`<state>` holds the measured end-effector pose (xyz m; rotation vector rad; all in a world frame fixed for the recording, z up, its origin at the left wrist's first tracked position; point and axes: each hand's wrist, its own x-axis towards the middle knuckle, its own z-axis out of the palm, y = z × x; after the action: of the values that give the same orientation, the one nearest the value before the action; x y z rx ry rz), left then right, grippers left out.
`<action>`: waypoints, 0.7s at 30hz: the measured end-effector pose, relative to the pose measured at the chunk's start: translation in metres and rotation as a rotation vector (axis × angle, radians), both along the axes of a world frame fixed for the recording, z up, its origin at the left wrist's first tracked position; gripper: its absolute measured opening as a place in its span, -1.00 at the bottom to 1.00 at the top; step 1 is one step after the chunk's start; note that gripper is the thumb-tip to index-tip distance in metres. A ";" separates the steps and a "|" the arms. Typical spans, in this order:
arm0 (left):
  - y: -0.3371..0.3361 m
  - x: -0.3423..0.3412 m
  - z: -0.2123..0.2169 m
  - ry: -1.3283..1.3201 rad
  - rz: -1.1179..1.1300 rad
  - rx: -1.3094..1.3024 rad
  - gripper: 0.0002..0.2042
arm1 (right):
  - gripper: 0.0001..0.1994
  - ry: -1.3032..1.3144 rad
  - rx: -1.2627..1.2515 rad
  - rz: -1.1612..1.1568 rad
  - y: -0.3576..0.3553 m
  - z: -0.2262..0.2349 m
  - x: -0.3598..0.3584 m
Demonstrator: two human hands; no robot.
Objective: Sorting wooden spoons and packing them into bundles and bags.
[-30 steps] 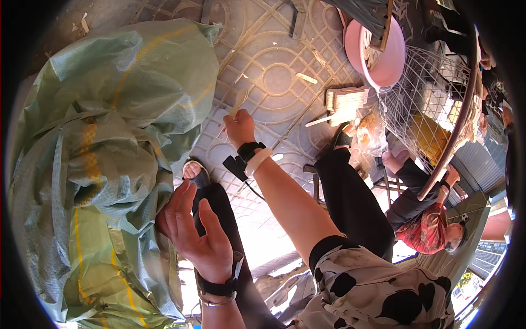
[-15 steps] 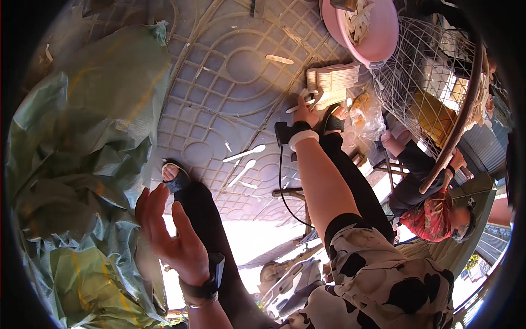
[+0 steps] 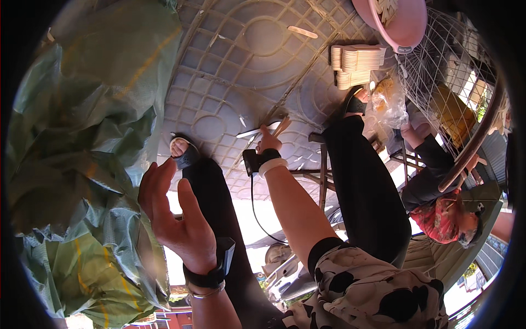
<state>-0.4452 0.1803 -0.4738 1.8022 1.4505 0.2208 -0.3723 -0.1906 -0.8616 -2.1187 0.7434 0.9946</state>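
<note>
My right hand (image 3: 269, 142) reaches down over the paving, its fingers closed on a few flat tan wooden spoons (image 3: 282, 126). Beside its fingertips a pale wooden spoon (image 3: 249, 133) shows; I cannot tell whether it is pinched or lies on the ground. My left hand (image 3: 176, 216) is held up, fingers curved and apart, with nothing in it. It is nearest to a big crumpled green woven sack (image 3: 82, 164). Stacks of flat wooden pieces (image 3: 357, 61) sit on the ground beyond my right foot, and one loose wooden stick (image 3: 302, 32) lies farther off.
At the far right stand a pink basin (image 3: 404, 35) with wooden pieces in it and a large wire basket (image 3: 446, 71). A clear plastic bag (image 3: 388, 104) lies near my right foot. A wooden stool (image 3: 323, 170) is between my legs. Another person (image 3: 441, 216) sits at the right.
My right hand has moved from the stacked pieces back toward me and left, to the loose spoons on the paving. The left hand stays raised and open. The whole view has shifted slightly.
</note>
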 end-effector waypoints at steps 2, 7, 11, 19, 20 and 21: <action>0.006 -0.006 0.005 -0.005 -0.005 0.002 -0.73 | -0.72 -0.064 -0.057 0.343 0.019 -0.009 -0.010; 0.006 -0.037 -0.001 0.067 -0.087 0.005 -0.74 | -0.82 0.295 0.021 -0.041 0.085 0.084 -0.054; 0.025 -0.056 0.013 0.074 -0.072 -0.002 -0.73 | -0.86 0.182 -0.132 -0.348 0.109 0.152 -0.113; 0.006 -0.018 0.013 -0.083 0.012 -0.092 -0.74 | -0.62 -0.319 -0.428 0.102 0.012 0.048 -0.086; 0.001 -0.034 0.007 -0.015 -0.022 -0.099 -0.74 | -0.62 -0.217 -0.530 0.259 0.026 0.052 -0.129; 0.004 -0.052 0.008 0.055 -0.055 -0.097 -0.74 | -0.61 -0.110 -0.613 0.419 0.049 0.066 -0.173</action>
<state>-0.4970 0.1845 -0.4655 1.7789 1.4227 0.0720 -0.5453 -0.1420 -0.7955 -2.9260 0.6098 0.9222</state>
